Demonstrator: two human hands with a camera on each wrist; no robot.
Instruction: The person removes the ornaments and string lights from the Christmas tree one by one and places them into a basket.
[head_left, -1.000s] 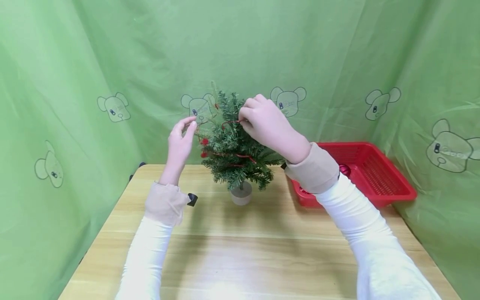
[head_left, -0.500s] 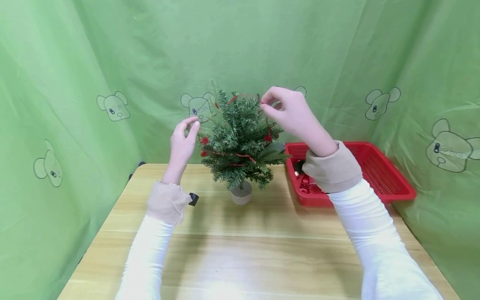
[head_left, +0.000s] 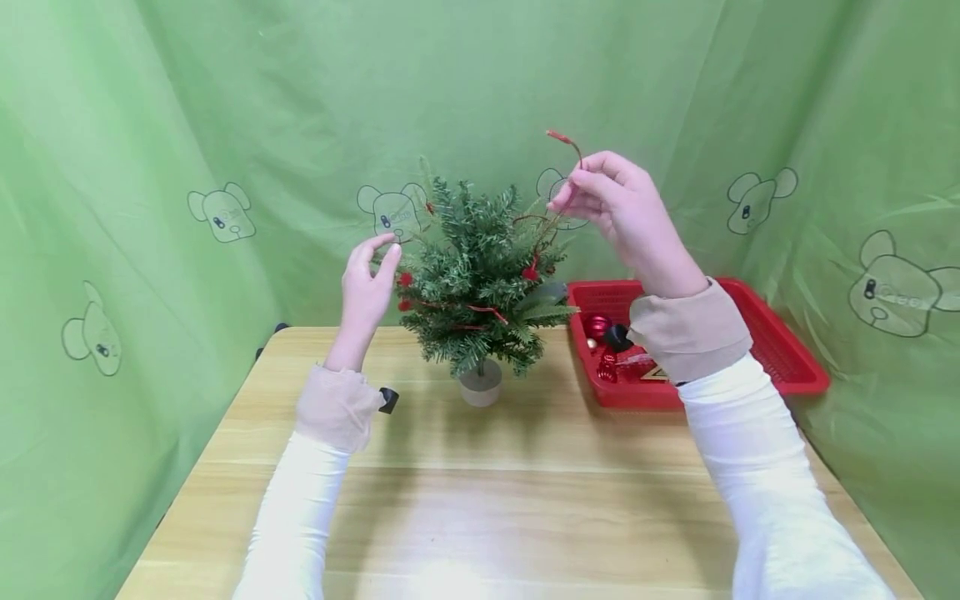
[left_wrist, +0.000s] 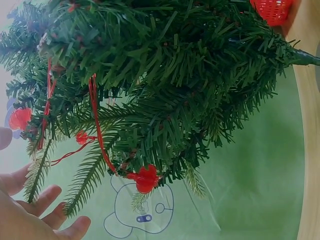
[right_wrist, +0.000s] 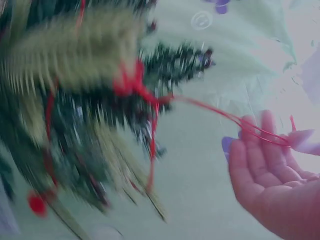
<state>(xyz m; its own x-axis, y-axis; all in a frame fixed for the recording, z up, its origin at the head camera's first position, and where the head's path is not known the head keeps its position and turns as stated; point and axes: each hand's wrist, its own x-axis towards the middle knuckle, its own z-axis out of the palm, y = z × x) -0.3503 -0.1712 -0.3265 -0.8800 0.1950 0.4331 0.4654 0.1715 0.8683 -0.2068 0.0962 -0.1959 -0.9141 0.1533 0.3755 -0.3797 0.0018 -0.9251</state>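
A small artificial Christmas tree (head_left: 480,275) stands on the table in a pale round base (head_left: 481,384). A thin red cord with small red ornaments (left_wrist: 146,179) hangs among its branches. My right hand (head_left: 630,208), up at the tree's right, pinches the red cord (right_wrist: 210,106) between thumb and fingers; a loose end rises above the hand. In the right wrist view, the cord runs taut from the branches to the fingers. My left hand (head_left: 366,283) is beside the tree's left branches, fingers gently bent. In the left wrist view, light green branch tips (left_wrist: 92,175) overlap its fingers.
A red plastic basket (head_left: 795,386) is on the table's right, behind my right sleeve. It holds red baubles (head_left: 597,325), a black item (head_left: 618,337) and a gold-edged piece (head_left: 654,373). Green curtains (head_left: 480,83) surround the wooden table (head_left: 480,517).
My right hand has moved right and up from the tree's front, drawing the red cord out to the side. The left hand has hardly moved.
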